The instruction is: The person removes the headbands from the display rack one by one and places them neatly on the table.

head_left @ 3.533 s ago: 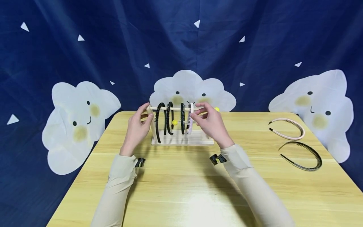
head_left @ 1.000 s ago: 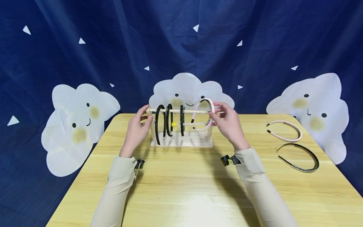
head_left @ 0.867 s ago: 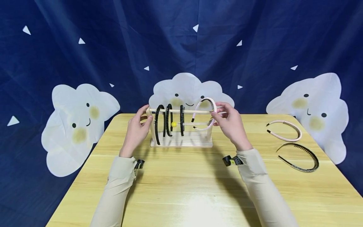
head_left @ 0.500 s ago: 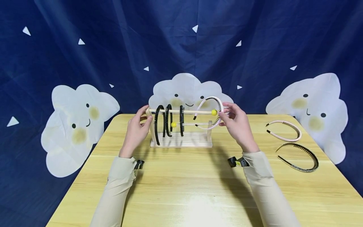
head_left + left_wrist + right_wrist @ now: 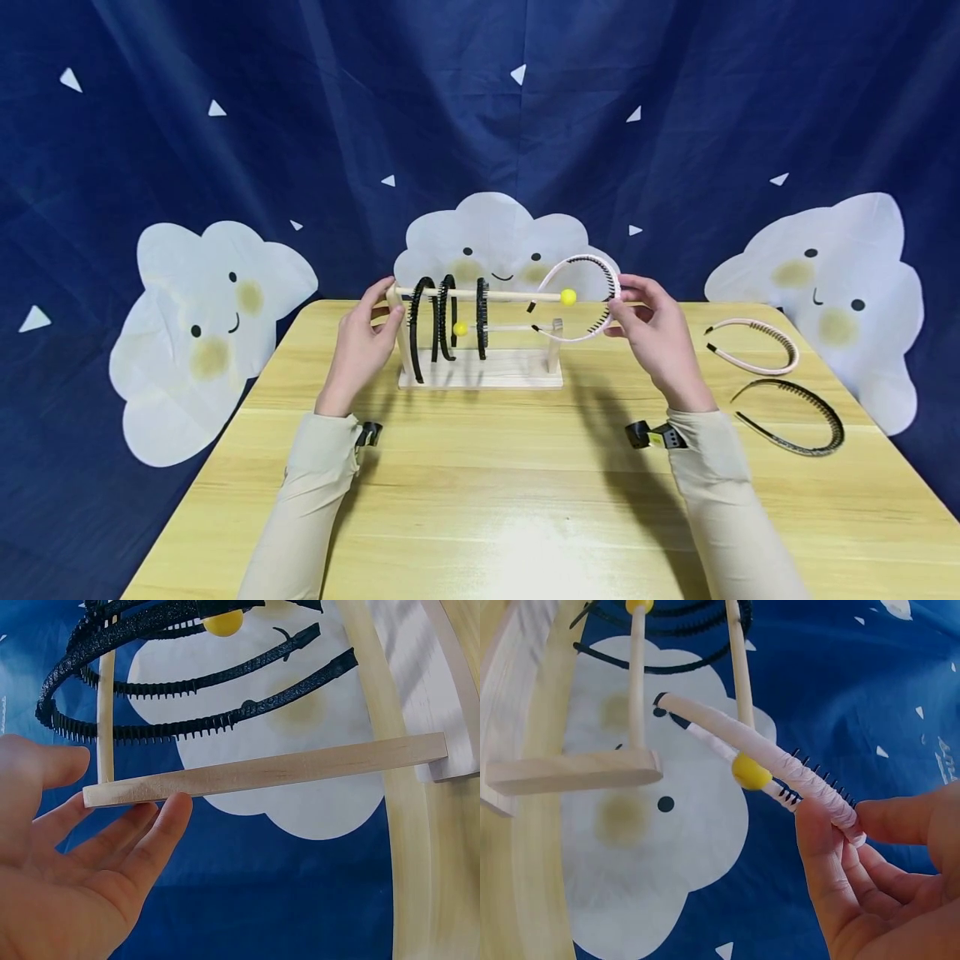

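Note:
My right hand pinches a pale pink headband with black comb teeth between thumb and fingers. The band is held upright beside the right end of the wooden headband rack. In the right wrist view it passes around the upper rod's yellow end ball. With thumb and fingers about the top of the left post, my left hand holds the rack. Three black headbands hang on the rack's rods, left of its middle.
At the right of the wooden table lie another pale pink headband and a dark headband, both toothed. A lower rod with a yellow ball sits on the rack. Behind hangs a blue curtain with clouds.
My right hand has drawn the pink headband rightward along the upper rod to its ball end, turning it to face the camera more. The left hand stays at the left post.

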A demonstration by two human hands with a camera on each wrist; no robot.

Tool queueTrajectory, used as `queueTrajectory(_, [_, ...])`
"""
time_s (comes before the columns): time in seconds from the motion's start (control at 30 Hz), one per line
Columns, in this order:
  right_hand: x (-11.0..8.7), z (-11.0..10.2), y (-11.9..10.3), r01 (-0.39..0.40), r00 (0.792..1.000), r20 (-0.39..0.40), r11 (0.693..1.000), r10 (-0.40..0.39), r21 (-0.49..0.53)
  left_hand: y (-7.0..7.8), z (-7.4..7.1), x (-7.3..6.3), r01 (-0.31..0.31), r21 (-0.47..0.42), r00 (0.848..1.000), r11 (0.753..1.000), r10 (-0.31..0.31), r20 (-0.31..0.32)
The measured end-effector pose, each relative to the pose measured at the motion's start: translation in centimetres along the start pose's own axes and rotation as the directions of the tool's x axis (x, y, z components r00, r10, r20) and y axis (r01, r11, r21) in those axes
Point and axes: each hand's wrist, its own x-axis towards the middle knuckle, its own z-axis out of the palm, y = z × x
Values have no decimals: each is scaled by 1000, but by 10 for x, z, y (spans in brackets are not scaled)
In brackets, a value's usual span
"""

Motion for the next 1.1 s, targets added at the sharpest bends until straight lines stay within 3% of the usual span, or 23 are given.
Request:
queueTrajectory(0.4, [-2, -27, 4, -42, 997, -63, 994, 49, 104, 0, 0, 1, 4, -7, 1000, 1000, -4, -1])
queueTrajectory(0.63, [-2, -44, 13, -44, 994, -88, 970, 66, 238, -2, 1, 1, 6, -10, 1000, 1000, -6, -3])
queueTrajectory(1.1, [-1, -85, 27, -49, 981, -158, 928, 114, 370, -2, 1, 1, 8, -3, 1000, 1000, -8, -2])
